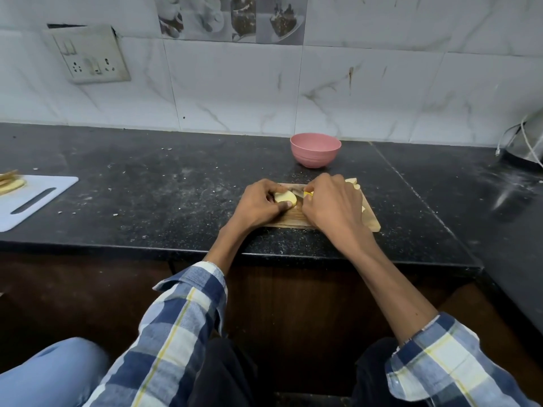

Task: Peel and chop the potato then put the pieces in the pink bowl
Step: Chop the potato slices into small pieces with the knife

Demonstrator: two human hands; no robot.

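A peeled, pale yellow potato piece [284, 197] lies on a small wooden cutting board [291, 220] near the counter's front edge. My left hand [260, 205] pinches it between fingers and thumb. My right hand [330, 205] grips a knife with a yellow handle [308, 194]; its blade [298, 193] rests beside the potato piece. Cut potato pieces [352, 183] lie on the board behind my right hand, partly hidden. The pink bowl [315, 149] stands behind the board, close to the wall; I cannot see into it.
A white plastic cutting board [35, 201] with potato slices [10, 183] lies at the far left. A glass lid with a white cord [526, 142] sits at the far right. The black granite counter [164, 183] carries scattered crumbs. A wall socket [88, 57] is above.
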